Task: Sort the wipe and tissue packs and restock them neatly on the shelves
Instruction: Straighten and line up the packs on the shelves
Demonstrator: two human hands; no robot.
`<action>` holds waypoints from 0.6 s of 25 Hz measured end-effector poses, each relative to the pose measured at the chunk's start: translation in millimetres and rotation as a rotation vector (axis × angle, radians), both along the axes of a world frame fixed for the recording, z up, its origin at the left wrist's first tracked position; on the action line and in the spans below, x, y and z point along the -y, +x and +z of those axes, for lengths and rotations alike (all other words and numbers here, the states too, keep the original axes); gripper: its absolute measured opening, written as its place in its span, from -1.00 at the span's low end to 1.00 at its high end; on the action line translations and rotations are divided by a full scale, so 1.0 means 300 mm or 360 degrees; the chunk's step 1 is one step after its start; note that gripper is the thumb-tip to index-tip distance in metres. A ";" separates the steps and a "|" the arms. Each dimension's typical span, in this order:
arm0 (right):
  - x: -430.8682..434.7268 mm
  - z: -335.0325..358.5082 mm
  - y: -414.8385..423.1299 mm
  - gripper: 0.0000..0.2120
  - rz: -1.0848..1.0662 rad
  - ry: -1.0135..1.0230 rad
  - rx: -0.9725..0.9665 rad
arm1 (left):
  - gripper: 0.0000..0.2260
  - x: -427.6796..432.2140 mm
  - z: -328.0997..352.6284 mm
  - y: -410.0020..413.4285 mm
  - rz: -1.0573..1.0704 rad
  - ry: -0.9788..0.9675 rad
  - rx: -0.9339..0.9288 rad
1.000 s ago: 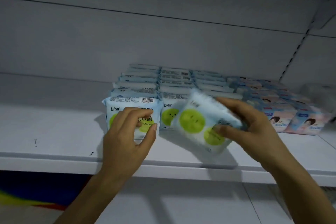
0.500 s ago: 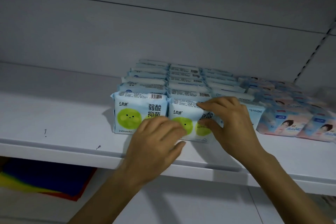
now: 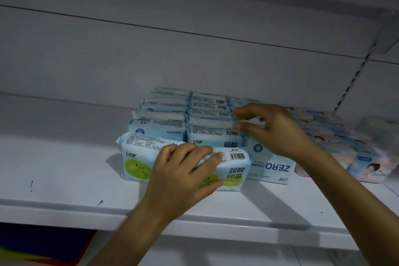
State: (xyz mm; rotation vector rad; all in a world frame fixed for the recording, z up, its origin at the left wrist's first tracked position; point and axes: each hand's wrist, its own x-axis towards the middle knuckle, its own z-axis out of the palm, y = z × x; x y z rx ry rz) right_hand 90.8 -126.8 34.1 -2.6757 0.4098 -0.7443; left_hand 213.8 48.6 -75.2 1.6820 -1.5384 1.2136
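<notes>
front pack [image 3: 234, 171]: upright at the shelf [image 3: 64, 170] front, ahead of the blue rows [image 3: 168, 114]. left hand [image 3: 183, 170]: wrapped round it, likely squaring it to the rows. right hand [image 3: 278, 134]: curled at the row tops, probably steadying them; cannot tell if it grasps anything.

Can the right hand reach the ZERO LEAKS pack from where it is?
Probably yes: the right hand is just above the ZERO LEAKS pack, and only bare shelf lies in front of the pack.
</notes>
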 end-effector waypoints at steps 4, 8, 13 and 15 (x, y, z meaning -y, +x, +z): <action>-0.003 -0.003 0.072 -0.84 0.0047 0.0125 -0.0037 | -0.50 -0.006 -0.010 0.009 0.0024 0.0022 -0.0043; 0.017 0.029 0.077 -0.81 0.0016 0.0433 0.0135 | -0.30 -0.011 -0.004 0.022 0.0252 -0.0025 -0.0356; 0.008 -0.028 0.071 -0.85 0.0166 0.0402 -0.0063 | -0.31 -0.007 -0.004 0.025 0.0290 0.0033 -0.0410; 0.009 -0.027 0.070 -0.82 0.0136 0.0450 0.0041 | -0.31 -0.005 -0.001 0.029 0.0297 0.0050 -0.0442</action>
